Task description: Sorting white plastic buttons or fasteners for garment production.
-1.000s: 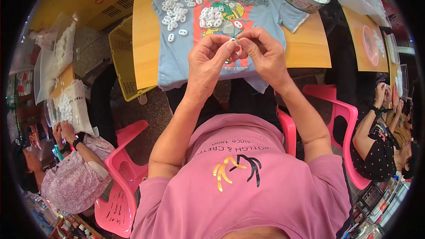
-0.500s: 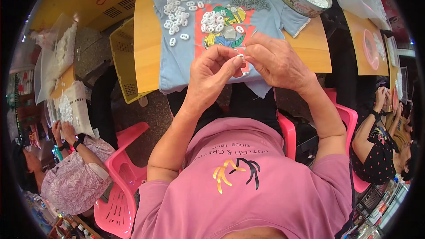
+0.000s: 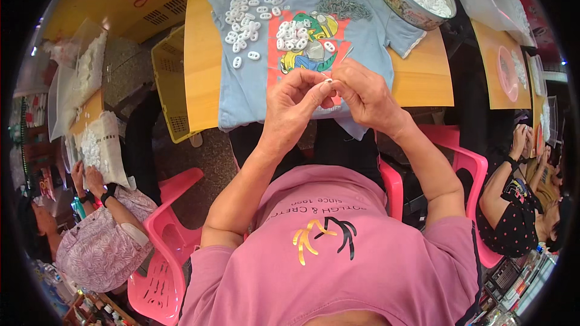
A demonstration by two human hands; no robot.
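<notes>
My left hand (image 3: pixel 292 104) pinches a small white plastic piece (image 3: pixel 328 81) between thumb and fingertips, above the near edge of a blue printed T-shirt (image 3: pixel 244 93). Against that piece press the closed fingertips of my right hand (image 3: pixel 370 98). A thin, pale, pointed tool (image 3: pixel 347 54) sticks up from the right hand's grip; its exact kind does not show. Beyond my hands, white oval two-hole pieces (image 3: pixel 292 35) lie on the shirt's print, and more white ovals (image 3: pixel 241 23) are scattered to the left. A heap of tiny dark grey metal parts (image 3: pixel 344 7) sits at the far right.
The shirt covers part of a wooden table (image 3: pixel 423 84). A round tin (image 3: pixel 417 18) full of white pieces stands at its far right corner. To the left are a yellow crate (image 3: pixel 169 78) and a pink chair (image 3: pixel 163 265). People work on both sides.
My right hand has drawn in and turned lower, close against the left fingertips. The pointed tool now stands up more plainly from its grip. The left hand has barely shifted.
</notes>
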